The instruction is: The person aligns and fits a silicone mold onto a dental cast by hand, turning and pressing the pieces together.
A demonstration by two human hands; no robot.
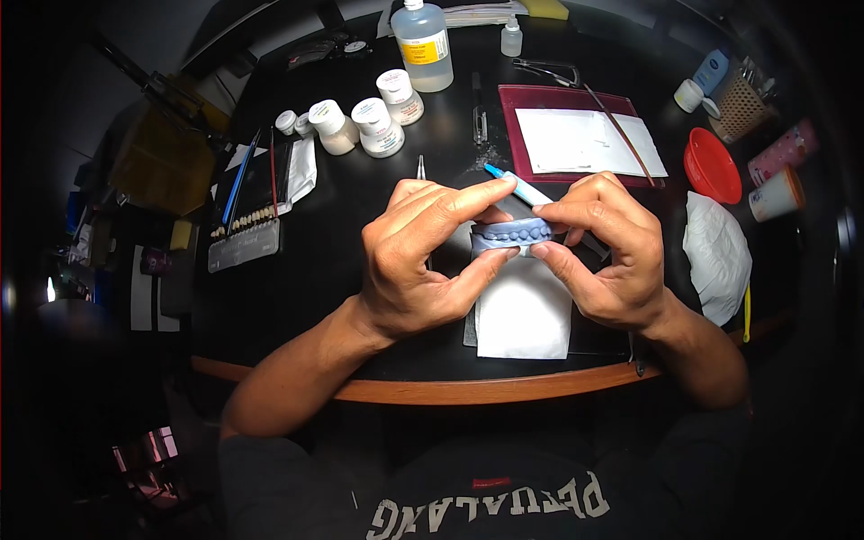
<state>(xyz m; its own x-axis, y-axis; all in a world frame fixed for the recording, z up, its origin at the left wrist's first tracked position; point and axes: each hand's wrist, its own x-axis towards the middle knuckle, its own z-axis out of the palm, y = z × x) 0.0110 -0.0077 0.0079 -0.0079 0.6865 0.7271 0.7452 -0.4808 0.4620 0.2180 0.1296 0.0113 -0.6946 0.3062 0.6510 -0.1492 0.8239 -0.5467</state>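
dark round counter (378, 225) with wooden rim, cluttered. red-bordered mat with white sheet (580, 139) at back right, large clear bottle (423, 45) at back centre, red bowl (711, 166) and crumpled white cloth (717, 256) at right. shade tray of artificial teeth (245, 236) at left, three white jars (367, 115) behind it. white paper square (524, 315) directly under the hands.

left hand (418, 261) pinching the left end of blue dental cast (513, 232), thumb below, index finger stretched over the top. right hand (598, 252) pinching the right end, fingers closed, also gripping a thin blue-tipped tool (517, 180) that sticks out up-left. cast held just above the paper, tooth row facing the camera, near the counter's front edge.

step, judged: inspecting or steadying the cast before working on it with the tool. next move likely needs left hand alone keeping the cast firm, right hand shifting to a pen-like grip, tip brought down on the tooth row without slipping.
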